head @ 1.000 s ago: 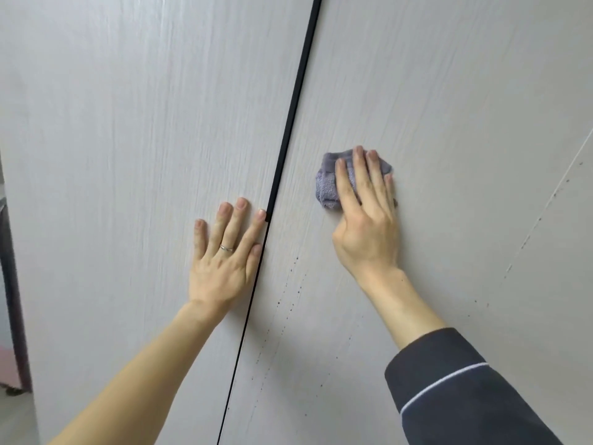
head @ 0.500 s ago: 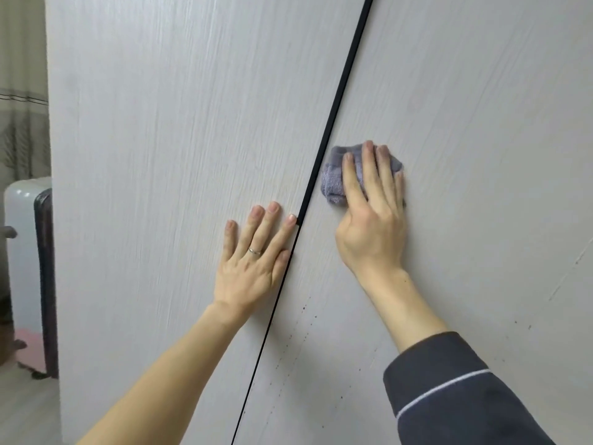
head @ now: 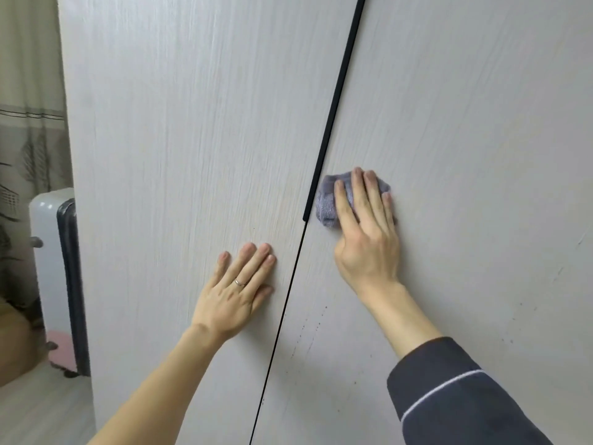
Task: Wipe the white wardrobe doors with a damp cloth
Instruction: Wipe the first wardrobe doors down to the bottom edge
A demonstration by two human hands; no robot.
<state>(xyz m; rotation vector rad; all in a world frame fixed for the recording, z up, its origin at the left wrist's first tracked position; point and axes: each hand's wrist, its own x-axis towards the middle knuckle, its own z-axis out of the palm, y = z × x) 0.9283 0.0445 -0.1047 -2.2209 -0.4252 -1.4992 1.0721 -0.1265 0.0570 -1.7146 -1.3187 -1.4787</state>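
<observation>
Two white wood-grain wardrobe doors fill the view, the left door (head: 179,139) and the right door (head: 481,123), split by a dark gap with a black handle strip (head: 337,101). My right hand (head: 365,232) presses a bunched purple-grey cloth (head: 327,203) flat against the right door, just right of the strip's lower end, with straight fingers covering most of the cloth. My left hand (head: 239,290), wearing a ring, rests flat with straight fingers on the left door beside the gap.
Small dark specks (head: 308,329) dot the right door below the cloth. At far left, past the wardrobe's edge, stand a white and dark suitcase (head: 54,268), a patterned curtain (head: 29,117) and pale floor (head: 38,409).
The view has swung left, revealing the suitcase and curtain. My right hand slid the cloth leftward up to the black strip. My left hand shifted a little away from the gap.
</observation>
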